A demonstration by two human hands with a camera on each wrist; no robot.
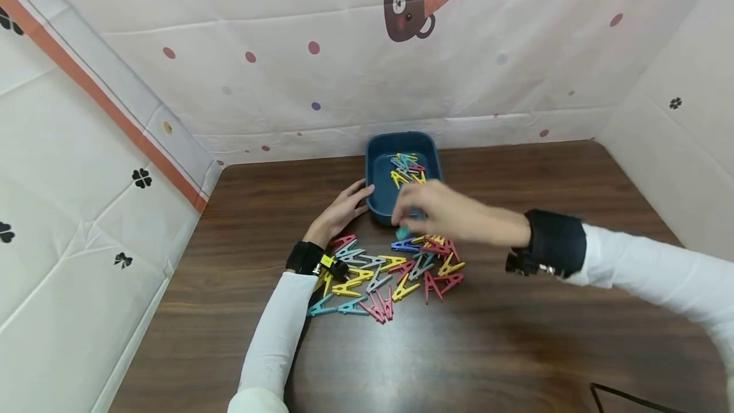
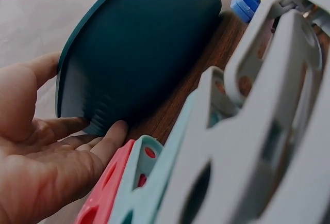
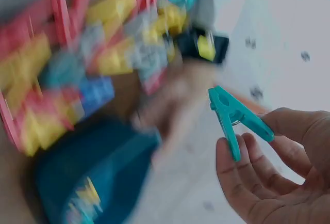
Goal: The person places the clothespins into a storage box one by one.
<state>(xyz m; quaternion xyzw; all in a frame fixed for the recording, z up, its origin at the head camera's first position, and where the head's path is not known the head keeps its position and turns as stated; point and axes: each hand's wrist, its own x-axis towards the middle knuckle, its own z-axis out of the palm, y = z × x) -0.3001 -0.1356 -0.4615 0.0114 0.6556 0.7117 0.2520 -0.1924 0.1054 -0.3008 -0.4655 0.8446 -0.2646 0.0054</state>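
The right hand [image 1: 432, 208] is pinching a teal plastic clothespin [image 3: 235, 114] by its handle ends, the blue tub [image 1: 378, 167] lying beyond the grip, other clothespins [image 1: 394, 261] below; it is probably feeling light, stiff and springy, those ends suiting gentle pressure, while the left hand [image 1: 342, 209] is resting spread fingers against the tub

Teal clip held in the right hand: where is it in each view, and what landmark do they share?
Head: the teal clip is a little right of and below centre, under the right hand.
Left wrist: not in this picture.
Right wrist: right of centre, pinched by that hand.
Shared landmark: the blue bin.
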